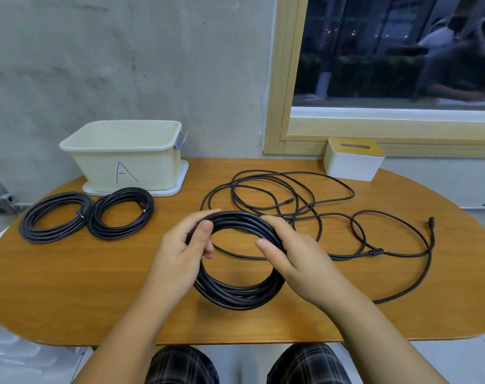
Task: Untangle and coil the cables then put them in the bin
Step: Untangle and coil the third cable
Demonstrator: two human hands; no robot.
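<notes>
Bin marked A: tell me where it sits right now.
In the head view the bin marked A stands on a white tray at the table's far left, against the wall, just behind two coiled cables.

Table [69,273]: wood-grain top, smooth, slight satin sheen. Bin [125,151]: cream plastic, matt, finely textured. Cables [291,206]: black rubbery jacket, smooth, semi-matt. Tissue box [352,164]: white matt plastic body, light wood lid. Wall [125,65]: bare concrete, rough, mottled. Window frame [280,79]: pale wood.
</notes>
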